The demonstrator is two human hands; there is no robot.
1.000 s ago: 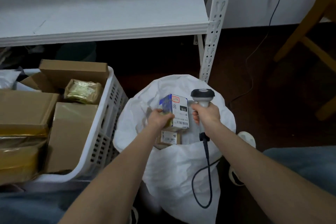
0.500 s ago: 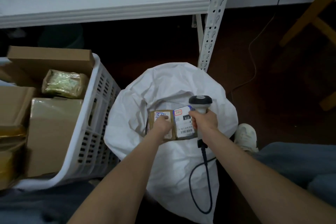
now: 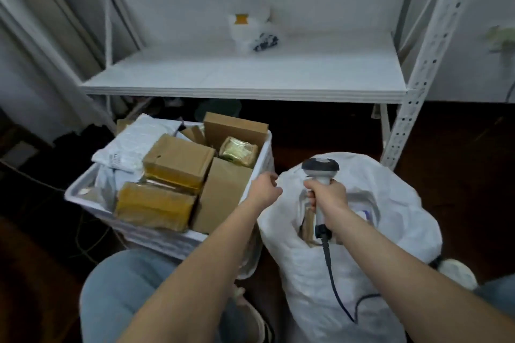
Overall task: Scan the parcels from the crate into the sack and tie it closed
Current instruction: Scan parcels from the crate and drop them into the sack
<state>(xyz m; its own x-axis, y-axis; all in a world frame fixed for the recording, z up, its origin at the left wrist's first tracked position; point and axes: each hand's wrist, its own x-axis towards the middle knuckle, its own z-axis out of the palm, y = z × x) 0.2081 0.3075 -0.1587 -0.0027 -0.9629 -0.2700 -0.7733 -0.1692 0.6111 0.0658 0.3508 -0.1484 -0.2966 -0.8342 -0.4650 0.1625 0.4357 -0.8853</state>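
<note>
A white slatted crate (image 3: 83, 189) on the left holds several parcels: brown cardboard boxes (image 3: 178, 161), yellow-taped packets (image 3: 153, 206), a small gold-wrapped packet (image 3: 238, 152) and a white mailer bag (image 3: 133, 145). The white sack (image 3: 390, 231) stands open at right, with parcels partly visible in its mouth (image 3: 308, 227). My right hand (image 3: 327, 198) grips a corded barcode scanner (image 3: 320, 168) above the sack opening. My left hand (image 3: 264, 189) is empty, fingers loosely curled, at the crate's right rim.
A white metal shelf (image 3: 245, 83) stands behind the crate, with a small plastic bag (image 3: 255, 33) on it. Its perforated upright (image 3: 418, 78) rises just behind the sack. My jeans-clad knee (image 3: 125, 287) and a shoe (image 3: 457, 273) are low in view. Dark floor lies around.
My left hand let go of the blue-labelled parcel into the sack and moved left to the crate's rim. My head has lifted, showing more of the shelf. The scanner stays in my right hand.
</note>
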